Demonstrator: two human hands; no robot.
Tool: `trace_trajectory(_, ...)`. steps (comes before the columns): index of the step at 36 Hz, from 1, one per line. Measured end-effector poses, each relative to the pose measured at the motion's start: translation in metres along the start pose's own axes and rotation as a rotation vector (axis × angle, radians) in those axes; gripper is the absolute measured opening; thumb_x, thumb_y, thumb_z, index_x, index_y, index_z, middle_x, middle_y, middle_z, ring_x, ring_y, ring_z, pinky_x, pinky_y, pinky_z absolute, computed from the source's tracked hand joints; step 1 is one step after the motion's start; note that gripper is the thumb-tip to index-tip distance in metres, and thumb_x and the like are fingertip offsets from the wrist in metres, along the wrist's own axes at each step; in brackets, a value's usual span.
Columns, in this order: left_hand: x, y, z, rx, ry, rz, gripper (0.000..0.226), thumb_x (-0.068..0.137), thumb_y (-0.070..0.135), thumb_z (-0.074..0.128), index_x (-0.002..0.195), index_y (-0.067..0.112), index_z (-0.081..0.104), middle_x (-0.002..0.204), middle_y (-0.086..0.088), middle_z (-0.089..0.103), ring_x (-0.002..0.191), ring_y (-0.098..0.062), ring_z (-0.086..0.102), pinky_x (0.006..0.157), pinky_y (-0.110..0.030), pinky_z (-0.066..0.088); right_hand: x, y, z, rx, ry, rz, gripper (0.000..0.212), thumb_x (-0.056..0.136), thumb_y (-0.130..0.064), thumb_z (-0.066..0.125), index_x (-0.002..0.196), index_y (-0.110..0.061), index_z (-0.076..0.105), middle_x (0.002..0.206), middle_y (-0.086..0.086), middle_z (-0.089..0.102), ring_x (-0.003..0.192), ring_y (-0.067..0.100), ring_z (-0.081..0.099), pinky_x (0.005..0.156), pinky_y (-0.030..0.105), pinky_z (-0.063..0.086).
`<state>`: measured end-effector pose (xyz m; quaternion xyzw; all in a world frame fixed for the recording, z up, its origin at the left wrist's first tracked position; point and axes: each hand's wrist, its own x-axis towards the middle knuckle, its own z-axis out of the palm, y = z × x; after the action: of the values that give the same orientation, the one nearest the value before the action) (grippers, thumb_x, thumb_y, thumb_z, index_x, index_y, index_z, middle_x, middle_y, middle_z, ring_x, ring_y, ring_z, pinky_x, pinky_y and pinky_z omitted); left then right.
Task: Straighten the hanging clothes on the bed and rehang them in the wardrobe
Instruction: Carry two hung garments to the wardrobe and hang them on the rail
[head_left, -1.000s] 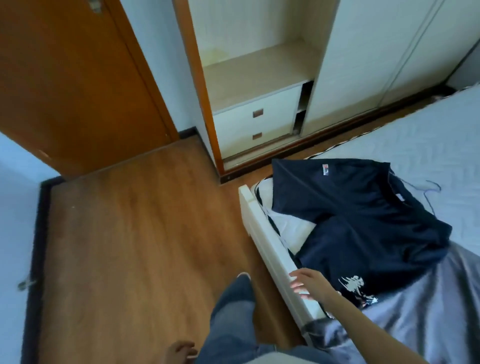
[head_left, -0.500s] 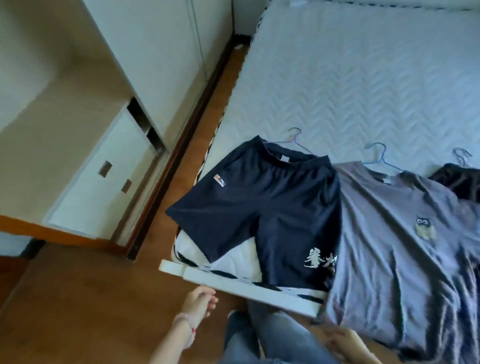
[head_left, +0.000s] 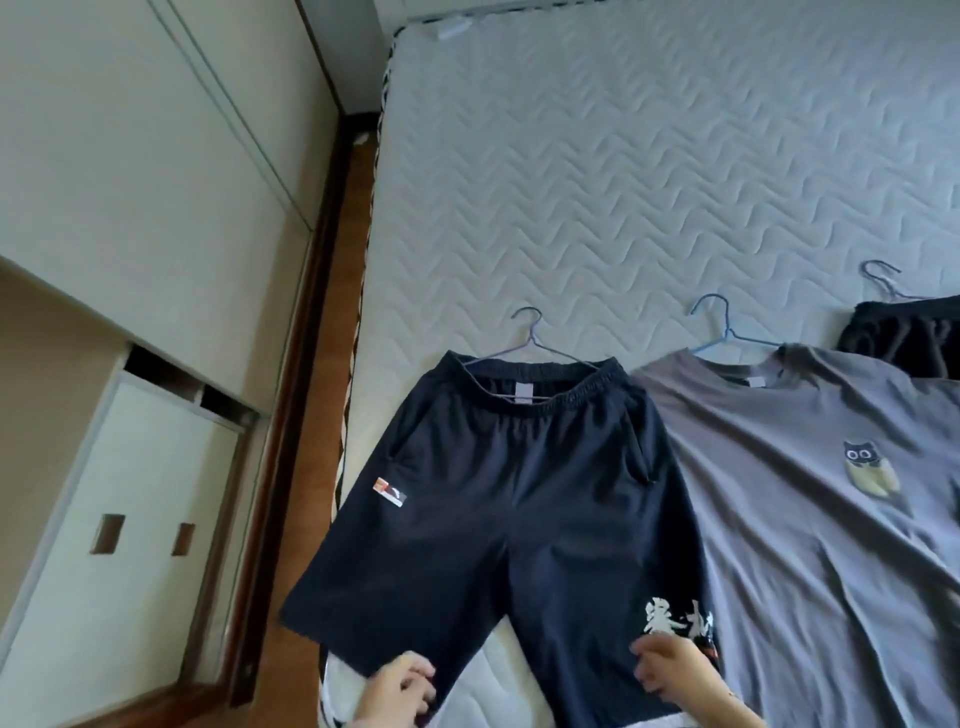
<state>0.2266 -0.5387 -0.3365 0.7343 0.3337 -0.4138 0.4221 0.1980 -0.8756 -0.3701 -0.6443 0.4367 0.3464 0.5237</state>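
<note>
The navy shorts (head_left: 498, 519) are lying flat on a thin hanger (head_left: 524, 338) at the mattress's (head_left: 623, 182) near corner, beside a grey T-shirt (head_left: 805, 519). The left hand (head_left: 402, 688) is pinching one leg hem; the right hand (head_left: 670, 675) is seemingly gripping the other.

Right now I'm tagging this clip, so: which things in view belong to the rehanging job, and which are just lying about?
Job: navy shorts, their hanger, grey T-shirt, blue hanger, black garment, bed, wardrobe, left hand and right hand holding the shorts' hems.
Just there: drawers, wooden floor.
</note>
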Motion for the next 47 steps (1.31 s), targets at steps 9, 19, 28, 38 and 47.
trace_trajectory(9,0.168,0.215,-0.035,0.423,0.206,0.393,0.022,0.103,0.005,0.048,0.104,0.018,0.066,0.116,-0.009,0.070,0.103,-0.026,0.062,0.096,-0.036,0.050,0.083,-0.059,-0.024,-0.132,0.237,-0.150,0.031,0.084,0.005,0.044,0.081,-0.018,0.064,0.061,0.000,0.068,0.056,0.014,0.058,0.057,0.020,0.043)
trace_trajectory(19,0.269,0.340,-0.021,0.807,0.305,0.474,0.063,0.105,0.018,0.052,0.159,0.002,0.024,0.166,-0.017,0.030,0.152,-0.035,0.033,0.121,-0.046,0.036,0.123,-0.015,-0.016,-0.101,0.246,-0.089,0.028,0.083,0.009,0.048,0.078,-0.011,0.066,0.055,0.006,0.067,0.049,0.014,0.059,0.047,0.017,0.044)
trace_trajectory(28,0.280,0.332,-0.026,0.735,0.269,0.473,0.040,0.106,0.018,0.053,0.138,-0.006,0.056,0.139,-0.028,0.061,0.127,-0.043,0.060,0.108,-0.045,0.048,0.102,0.016,-0.001,0.083,0.220,0.003,0.022,0.086,0.017,0.045,0.081,0.008,0.064,0.050,0.021,0.062,0.041,0.025,0.059,0.038,0.018,0.044)
trace_trajectory(38,0.193,0.299,-0.028,0.611,0.098,0.549,0.043,0.109,0.019,0.047,0.150,0.006,0.045,0.148,-0.024,0.056,0.136,-0.041,0.054,0.117,-0.046,0.043,0.045,-0.027,0.014,0.127,0.250,-0.009,0.028,0.091,0.006,0.035,0.088,-0.010,0.058,0.069,0.005,0.061,0.058,0.014,0.051,0.044,0.016,0.036)
trace_trajectory(47,0.170,0.276,-0.028,0.522,0.138,0.559,0.040,0.107,0.013,0.053,0.145,0.001,0.049,0.148,-0.022,0.058,0.136,-0.040,0.055,0.112,-0.041,0.043,0.020,-0.024,0.027,0.165,0.243,-0.075,0.028,0.091,0.002,0.037,0.090,-0.014,0.060,0.076,0.006,0.064,0.066,0.017,0.056,0.058,0.023,0.040)
